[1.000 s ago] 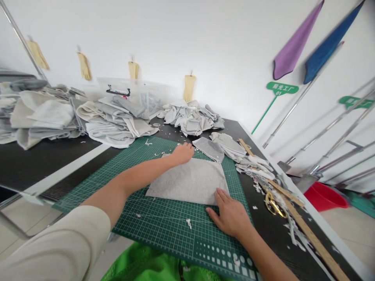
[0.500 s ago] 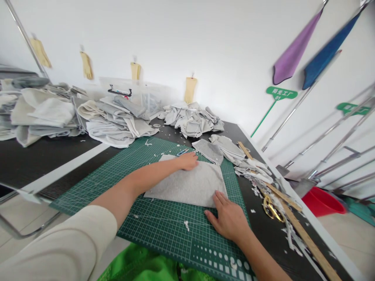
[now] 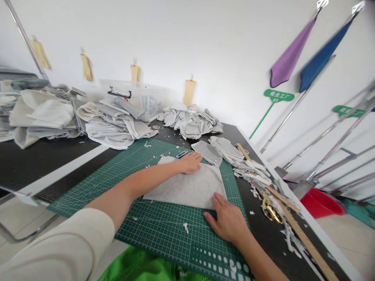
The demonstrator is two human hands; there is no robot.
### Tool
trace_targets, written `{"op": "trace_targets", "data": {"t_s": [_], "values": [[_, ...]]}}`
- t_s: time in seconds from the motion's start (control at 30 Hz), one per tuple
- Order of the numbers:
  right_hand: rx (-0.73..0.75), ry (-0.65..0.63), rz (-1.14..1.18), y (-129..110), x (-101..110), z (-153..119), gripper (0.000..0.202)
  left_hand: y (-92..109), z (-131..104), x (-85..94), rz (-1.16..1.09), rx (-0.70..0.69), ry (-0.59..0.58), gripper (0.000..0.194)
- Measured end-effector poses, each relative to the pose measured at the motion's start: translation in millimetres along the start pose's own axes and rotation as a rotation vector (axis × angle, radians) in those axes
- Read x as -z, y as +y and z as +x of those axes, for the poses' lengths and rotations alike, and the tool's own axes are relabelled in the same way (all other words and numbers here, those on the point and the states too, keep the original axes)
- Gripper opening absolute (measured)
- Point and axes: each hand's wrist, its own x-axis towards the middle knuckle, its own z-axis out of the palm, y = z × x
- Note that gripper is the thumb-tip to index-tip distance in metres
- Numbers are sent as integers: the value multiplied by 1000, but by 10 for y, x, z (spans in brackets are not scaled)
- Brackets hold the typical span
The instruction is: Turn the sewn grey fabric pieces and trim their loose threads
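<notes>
A folded piece of grey cloth [image 3: 190, 187] lies flat on the green cutting mat [image 3: 164, 234]. My left hand [image 3: 191, 163] rests on its far part, palm down with the fingers stretched out. The near right corner of the cloth is under the fingertips of my right hand [image 3: 227, 216], whose thumb is spread out on the mat. Just beyond my left hand lies a utility knife [image 3: 181, 154]. Another grey cloth piece [image 3: 208, 152] is at the far edge of the mat.
Piles of grey cloth [image 3: 117, 121] and a clear plastic box [image 3: 146, 93] stand along the wall. To the right are gold-handled scissors [image 3: 271, 208], a long wooden ruler [image 3: 307, 242] and cloth scraps [image 3: 290, 238]. A red bucket [image 3: 322, 203] is on the floor beyond the table edge.
My left hand has slid slightly to the right and nearer over the cloth, uncovering more of the utility knife. My right hand stays at the corner. The view has shifted a little.
</notes>
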Motion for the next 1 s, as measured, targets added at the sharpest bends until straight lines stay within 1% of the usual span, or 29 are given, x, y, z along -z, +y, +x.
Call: {"op": "trace_targets", "data": {"t_s": [0.07, 0.1, 0.13, 0.2, 0.37, 0.47, 0.6, 0.67, 0.77, 1.0], "values": [[-2, 4, 0, 3, -2, -1, 65, 61, 46, -48, -29, -146, -45, 55], [-3, 6, -2, 3, -2, -2, 65, 87, 67, -69, -34, -171, -77, 53], [-4, 6, -5, 3, -1, -3, 65, 99, 83, -81, -28, -157, -98, 49], [-4, 3, -7, 4, 4, -5, 65, 66, 100, -74, 9, -49, -90, 42], [-1, -2, -4, 17, 0, -9, 65, -190, 43, 52, 91, 200, 50, 30], [-2, 5, -8, 22, -8, -7, 66, -297, -15, 83, 115, 357, 95, 33], [3, 7, -13, 15, -11, -7, 65, -396, -62, 30, 126, 530, 103, 39], [2, 11, -12, 11, -14, -5, 64, -444, -65, -5, 113, 583, 80, 38], [4, 23, -16, 9, -18, 2, 63, -512, -48, -27, 89, 627, 47, 34], [0, 29, -46, 6, -17, 6, 63, -679, -19, 70, 29, 679, -51, 29]]}}
